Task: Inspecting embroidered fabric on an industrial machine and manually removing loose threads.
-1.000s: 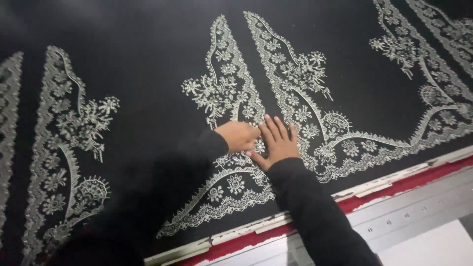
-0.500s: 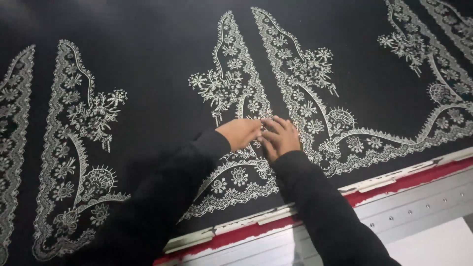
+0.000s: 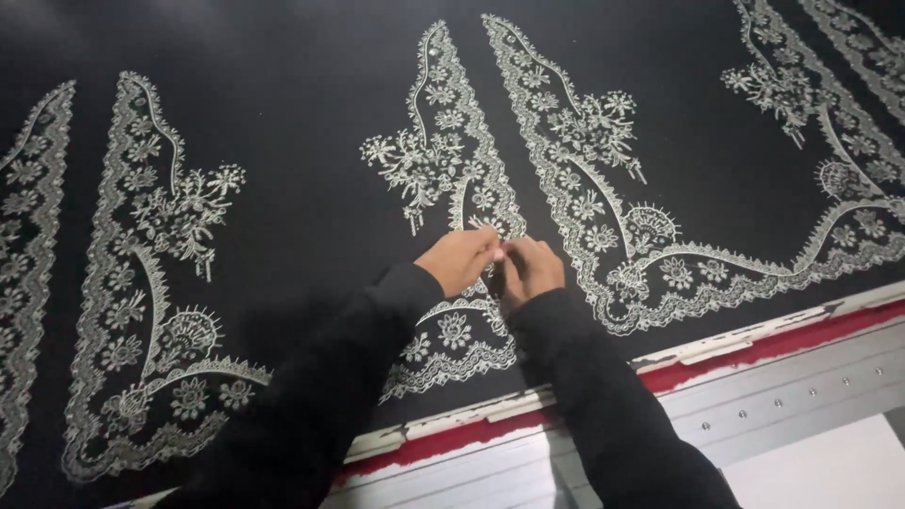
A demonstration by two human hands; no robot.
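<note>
Left hand (image 3: 460, 259) and right hand (image 3: 531, 269) bunched together, fingertips pinched on the lace (image 3: 471, 203) mid-cloth (image 3: 302, 188). Both curled nearly closed; actual grip hard to tell. More lace panels either side, red-edged frame (image 3: 754, 347) along the near edge.

No packages, labels, signs or screens show anywhere in this view from the head camera.

Right hand (image 3: 530, 269) is no longer lying flat with spread fingers; it is curling into a loose fist, pinching at the silver embroidery (image 3: 471, 203). Left hand (image 3: 459, 259) is closing in, now touching it at 9 o'clock. View is shifting, motifs sliding toward 3 o'clock.
</note>
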